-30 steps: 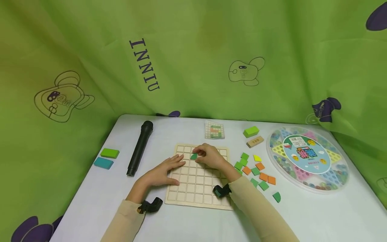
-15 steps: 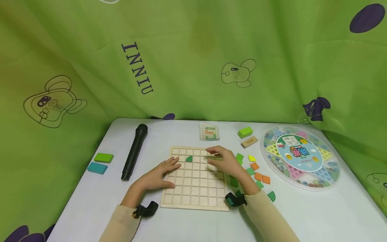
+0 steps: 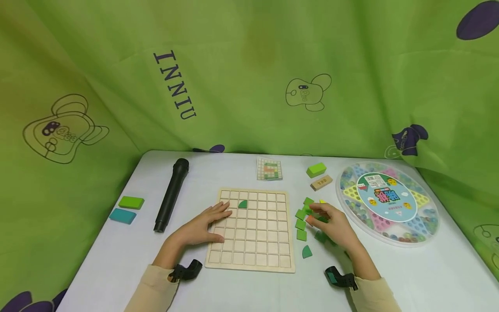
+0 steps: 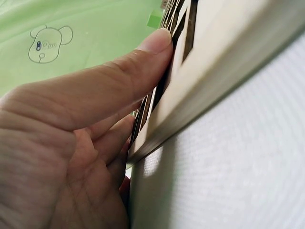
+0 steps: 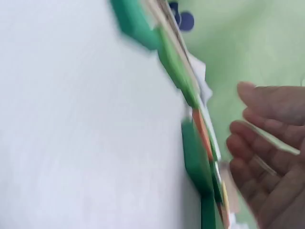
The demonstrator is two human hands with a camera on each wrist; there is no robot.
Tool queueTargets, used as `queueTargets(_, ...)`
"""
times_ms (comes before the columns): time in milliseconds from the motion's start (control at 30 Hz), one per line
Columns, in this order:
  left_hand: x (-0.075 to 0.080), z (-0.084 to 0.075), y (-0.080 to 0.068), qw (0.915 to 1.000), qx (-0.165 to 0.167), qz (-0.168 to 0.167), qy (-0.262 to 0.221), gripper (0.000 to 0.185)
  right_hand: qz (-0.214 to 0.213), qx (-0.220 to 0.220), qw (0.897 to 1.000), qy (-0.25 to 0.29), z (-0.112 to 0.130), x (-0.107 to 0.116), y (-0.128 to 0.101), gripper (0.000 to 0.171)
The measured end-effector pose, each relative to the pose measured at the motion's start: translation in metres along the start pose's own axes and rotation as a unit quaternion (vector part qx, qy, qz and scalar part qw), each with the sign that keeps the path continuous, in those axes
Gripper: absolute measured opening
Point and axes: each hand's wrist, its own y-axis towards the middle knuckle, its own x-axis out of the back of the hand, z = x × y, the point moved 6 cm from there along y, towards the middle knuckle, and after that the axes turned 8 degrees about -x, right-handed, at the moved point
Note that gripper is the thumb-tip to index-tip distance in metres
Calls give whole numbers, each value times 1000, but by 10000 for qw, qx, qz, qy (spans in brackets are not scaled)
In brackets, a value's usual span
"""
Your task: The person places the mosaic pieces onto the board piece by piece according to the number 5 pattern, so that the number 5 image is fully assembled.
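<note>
One green quarter-round piece (image 3: 243, 204) sits in the upper row of the wooden grid board (image 3: 251, 229); every other cell is bare. The left hand (image 3: 202, 225) lies flat, fingers straight, steadying the board. The right hand (image 3: 331, 223) reaches into the loose tiles (image 3: 302, 219) beside it, fingers curled, seemingly not yet gripping any
</note>
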Motion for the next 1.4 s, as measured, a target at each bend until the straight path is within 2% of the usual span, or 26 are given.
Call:
queueTargets(133,1,-1,-2,10000,36,-8,-22,79,-55,-175,9994,-307,-11,1,-4,42)
queueTargets(433,0,-1,-3,10000,0,-25,52,79,-352,174,9940,-1023,-8,0,-2,29)
queueTargets(733,0,1,-4,9998,159,12,145,77,-273,140,9959,-849,-4,2,-4,28)
queueTargets(1000,2,1,-6,9993,217,96,296,76,-100,526,9981,-302,26,-8,-3,28)
queueTargets(1233,3,1,-4,9994,217,107,242,77,330,817,9961,-30,64,-35,15,28)
queueTargets(1400,1,2,-2,9993,219,144,273,76,691,989,9926,97,90,-62,31,27)
